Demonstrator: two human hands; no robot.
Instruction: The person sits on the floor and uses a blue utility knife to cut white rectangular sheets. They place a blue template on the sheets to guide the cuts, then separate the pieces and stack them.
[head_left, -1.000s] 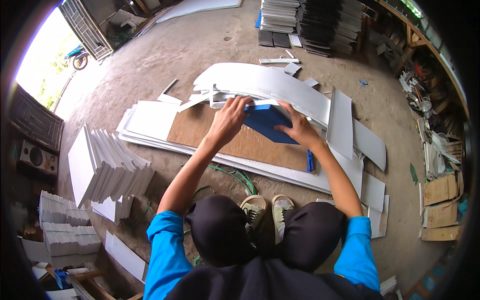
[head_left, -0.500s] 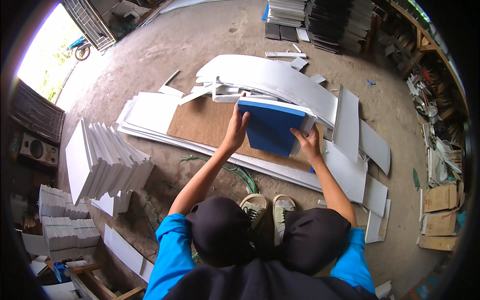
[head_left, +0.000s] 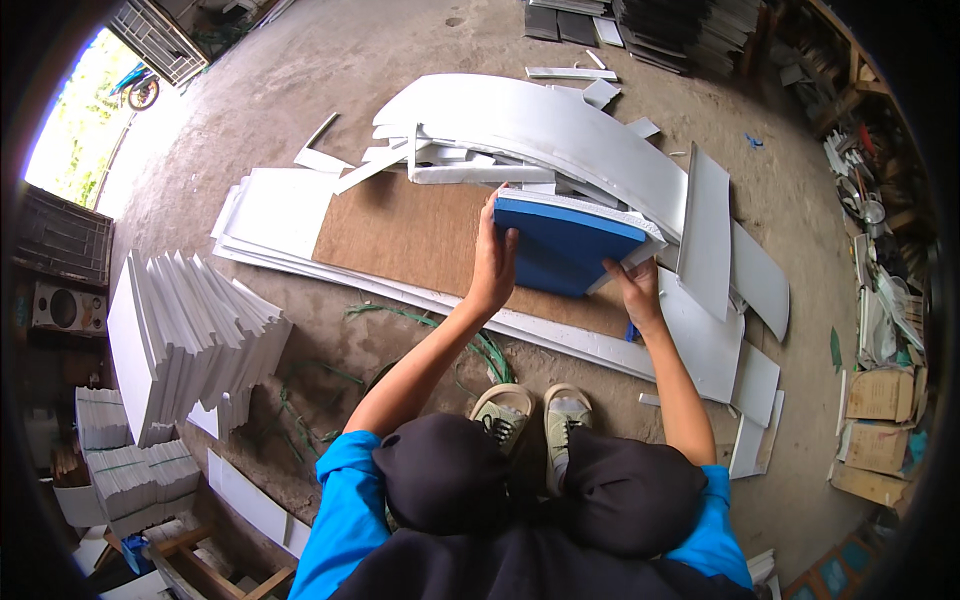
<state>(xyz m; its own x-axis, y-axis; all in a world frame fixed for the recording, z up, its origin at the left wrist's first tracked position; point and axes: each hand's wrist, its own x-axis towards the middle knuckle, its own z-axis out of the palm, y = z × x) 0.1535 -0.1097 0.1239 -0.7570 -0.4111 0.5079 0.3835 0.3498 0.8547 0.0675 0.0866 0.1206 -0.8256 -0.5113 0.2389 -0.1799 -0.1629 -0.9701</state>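
Note:
Between my two hands is a blue rectangular foam block (head_left: pixel 565 245) with white sheets against its far side. It is held tilted above the brown board (head_left: pixel 400 225). My left hand (head_left: pixel 494 262) is closed on its left edge, thumb on the blue face. At the lower right corner my right hand (head_left: pixel 637 288) grips the blue block and the white layer, with the thumb on the near side. Under the brown board lie large white foam sheets (head_left: pixel 270 205). A small blue object (head_left: pixel 631 331) rests by the board's right end, partly hidden by my right forearm.
White offcuts (head_left: pixel 480 173) and a large curved white sheet (head_left: pixel 560 125) lie beyond the board. To my left stand a stack of white panels (head_left: pixel 190 335) and tied bundles (head_left: pixel 145 480). Green twine (head_left: pixel 490 355) trails near my shoes (head_left: pixel 505 410). Cardboard boxes (head_left: pixel 880 420) sit far right.
The block has moved slightly right and tipped, so its top edge and the white layer behind it show more. Both hands keep their grip. The whole view has shifted a little.

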